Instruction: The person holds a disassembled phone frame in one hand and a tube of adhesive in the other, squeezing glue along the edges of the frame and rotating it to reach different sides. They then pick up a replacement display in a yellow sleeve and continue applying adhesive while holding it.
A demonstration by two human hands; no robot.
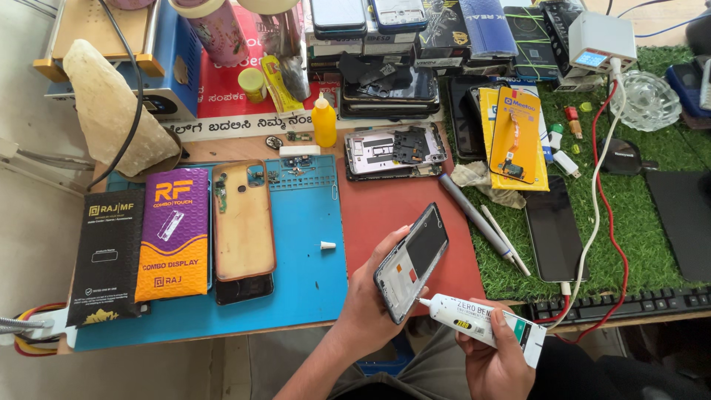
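My left hand [368, 296] grips a grey phone frame [412, 261], tilted on its edge above the red mat [385, 204] near the table's front. My right hand [495, 355] holds a white tube of glue [481, 322], whose thin nozzle tip touches the lower edge of the frame. A small white cap [327, 245] lies on the blue work mat [311, 222] to the left of my left hand.
A worn phone back cover [242, 218] lies on the blue mat beside purple and black display boxes [175, 233]. An opened phone [395, 152], a yellow bottle [324, 121], two pen-like tools [478, 218], a dark phone on green turf [553, 230], cables and a keyboard [629, 304] surround the spot.
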